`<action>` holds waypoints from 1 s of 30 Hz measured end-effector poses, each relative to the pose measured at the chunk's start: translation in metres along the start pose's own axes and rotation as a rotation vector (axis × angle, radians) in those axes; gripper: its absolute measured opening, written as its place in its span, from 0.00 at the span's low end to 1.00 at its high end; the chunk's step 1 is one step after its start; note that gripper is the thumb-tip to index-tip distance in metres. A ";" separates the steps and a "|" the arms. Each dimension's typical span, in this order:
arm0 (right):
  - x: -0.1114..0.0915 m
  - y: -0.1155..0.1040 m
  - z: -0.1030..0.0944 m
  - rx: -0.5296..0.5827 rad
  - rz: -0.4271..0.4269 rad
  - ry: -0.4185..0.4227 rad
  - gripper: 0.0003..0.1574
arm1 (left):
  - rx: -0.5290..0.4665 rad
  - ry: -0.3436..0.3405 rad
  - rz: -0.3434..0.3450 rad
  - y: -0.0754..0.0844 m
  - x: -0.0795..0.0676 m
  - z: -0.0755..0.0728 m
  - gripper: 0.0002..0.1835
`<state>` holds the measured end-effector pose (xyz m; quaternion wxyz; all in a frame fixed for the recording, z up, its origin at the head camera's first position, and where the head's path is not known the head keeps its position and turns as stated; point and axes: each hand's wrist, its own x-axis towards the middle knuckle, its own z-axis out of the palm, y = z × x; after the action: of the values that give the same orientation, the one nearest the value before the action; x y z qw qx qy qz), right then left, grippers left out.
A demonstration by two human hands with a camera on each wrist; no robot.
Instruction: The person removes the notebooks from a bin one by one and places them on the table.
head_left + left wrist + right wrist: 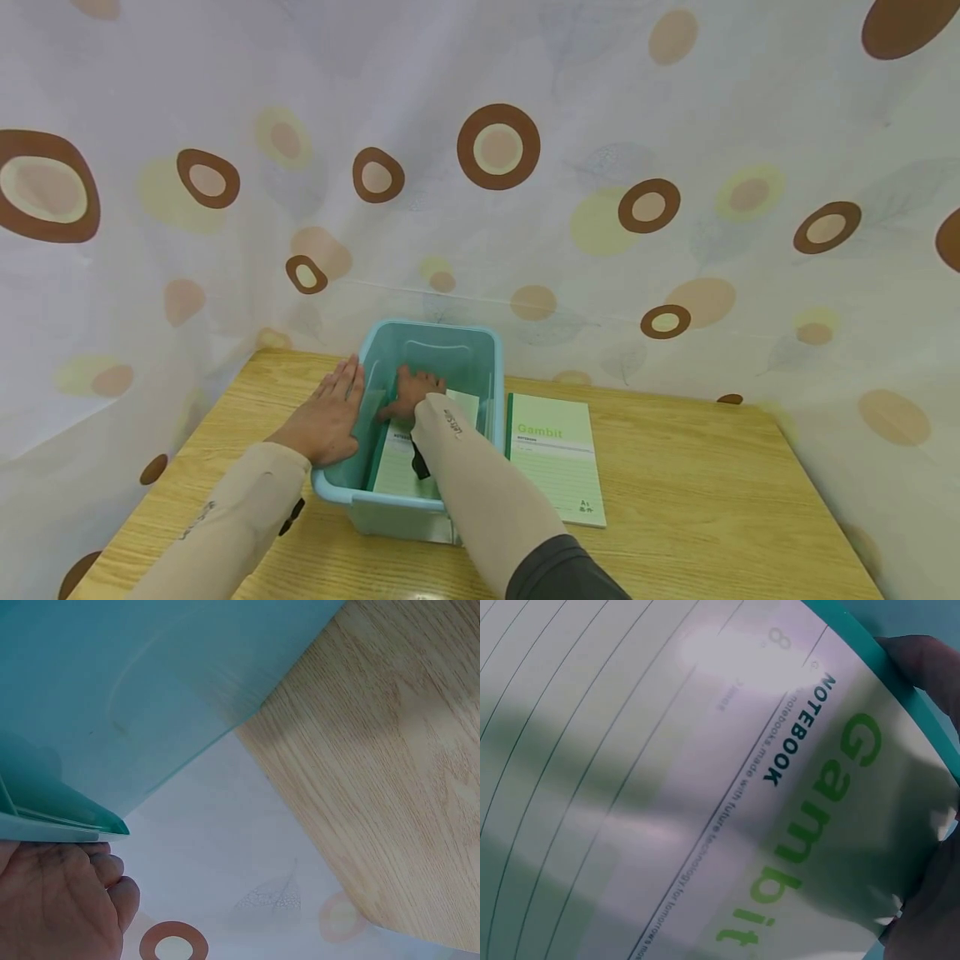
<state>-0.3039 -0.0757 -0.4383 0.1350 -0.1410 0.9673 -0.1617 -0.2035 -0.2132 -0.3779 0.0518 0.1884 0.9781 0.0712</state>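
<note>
Grips with the nearer right hand (411, 396) the notebook (393, 471), running lengthwise back from this grip; rests straight-fingered left hand (326, 417) on the bin (450, 350) around it.

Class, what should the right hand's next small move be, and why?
Probably, the right hand should secure a grip on the notebook inside the blue bin. Its thumb lies by the green spine and its fingers near an adjoining edge, but a firm hold isn't clear. The left hand on the rim may steady the bin.
</note>
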 end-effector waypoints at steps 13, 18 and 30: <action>0.007 -0.002 0.002 -0.067 0.028 0.036 0.54 | -0.006 0.000 0.001 0.000 -0.001 0.000 0.45; 0.010 -0.005 0.003 -0.110 0.030 0.062 0.50 | -0.006 0.007 0.011 0.000 -0.002 -0.001 0.45; 0.007 -0.012 -0.015 -0.194 0.035 0.094 0.49 | 0.000 -0.001 -0.001 -0.002 0.001 0.001 0.46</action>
<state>-0.3125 -0.0845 -0.4224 0.0779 -0.1289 0.9860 -0.0716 -0.2052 -0.2143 -0.3794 0.0524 0.1880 0.9782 0.0708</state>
